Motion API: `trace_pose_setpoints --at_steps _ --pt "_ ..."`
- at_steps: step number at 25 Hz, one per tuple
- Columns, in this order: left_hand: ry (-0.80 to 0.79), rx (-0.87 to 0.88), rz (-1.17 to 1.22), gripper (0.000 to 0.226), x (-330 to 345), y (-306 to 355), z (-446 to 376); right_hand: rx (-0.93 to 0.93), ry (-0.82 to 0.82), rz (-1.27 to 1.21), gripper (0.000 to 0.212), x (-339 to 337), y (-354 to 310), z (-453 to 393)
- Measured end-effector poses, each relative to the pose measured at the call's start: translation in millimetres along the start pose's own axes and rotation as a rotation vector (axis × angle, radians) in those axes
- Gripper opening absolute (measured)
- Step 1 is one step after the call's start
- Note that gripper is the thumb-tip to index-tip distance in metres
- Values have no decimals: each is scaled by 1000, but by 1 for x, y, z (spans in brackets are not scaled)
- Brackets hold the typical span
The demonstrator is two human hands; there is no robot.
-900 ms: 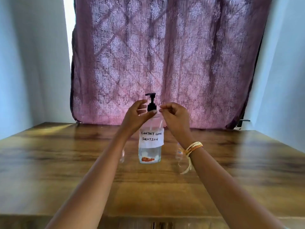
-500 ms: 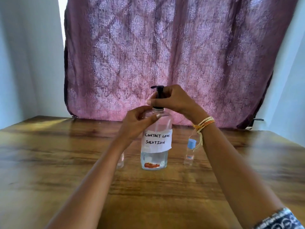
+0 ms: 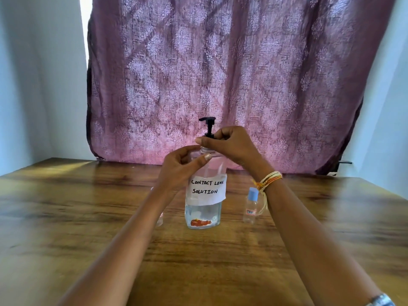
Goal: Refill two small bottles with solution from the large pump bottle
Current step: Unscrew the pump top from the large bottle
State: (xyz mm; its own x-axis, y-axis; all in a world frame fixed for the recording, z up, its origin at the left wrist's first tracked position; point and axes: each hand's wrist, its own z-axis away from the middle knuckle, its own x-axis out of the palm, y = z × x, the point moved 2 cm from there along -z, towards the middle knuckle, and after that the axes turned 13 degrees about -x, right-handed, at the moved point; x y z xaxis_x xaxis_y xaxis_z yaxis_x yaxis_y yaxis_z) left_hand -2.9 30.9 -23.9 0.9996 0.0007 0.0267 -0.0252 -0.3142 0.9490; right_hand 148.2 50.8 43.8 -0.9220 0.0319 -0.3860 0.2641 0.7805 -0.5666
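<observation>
The large clear pump bottle [image 3: 204, 208], with a paper label reading CONTACT LENS SOLUTION and a black pump head [image 3: 208, 127], stands upright mid-table with liquid low in it. My left hand [image 3: 180, 168] grips the bottle's shoulder. My right hand [image 3: 229, 143] pinches the black collar at the pump's base, which sits slightly above the neck threads. A small clear bottle with a blue cap [image 3: 251, 205] stands to the right of it. Another small bottle [image 3: 159, 219] is mostly hidden behind my left forearm.
A wooden table [image 3: 66, 217] stretches wide on both sides. A purple patterned curtain [image 3: 220, 74] hangs behind the table's far edge, between pale walls.
My right hand moved from beside the pump onto its collar and has turned it. The pump head now sits a little higher. The view shifted closer and down.
</observation>
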Motion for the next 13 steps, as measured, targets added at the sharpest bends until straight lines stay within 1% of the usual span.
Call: trace_pose_setpoints --at_steps 3,5,7,11,13 --pt "-29 -14 5 46 -2 -2 1 -42 43 15 43 4 0 8" --pt "-30 -21 15 44 -2 -1 2 -75 47 10 44 2 -2 8" --pt "-43 -7 -11 43 -3 0 2 -100 47 -10 46 -2 -1 8" --pt "-48 15 -20 51 -6 -2 2 -131 24 -69 39 -2 -2 10" --pt "-59 22 -20 47 -5 -2 2 -138 12 -113 38 -3 -3 11"
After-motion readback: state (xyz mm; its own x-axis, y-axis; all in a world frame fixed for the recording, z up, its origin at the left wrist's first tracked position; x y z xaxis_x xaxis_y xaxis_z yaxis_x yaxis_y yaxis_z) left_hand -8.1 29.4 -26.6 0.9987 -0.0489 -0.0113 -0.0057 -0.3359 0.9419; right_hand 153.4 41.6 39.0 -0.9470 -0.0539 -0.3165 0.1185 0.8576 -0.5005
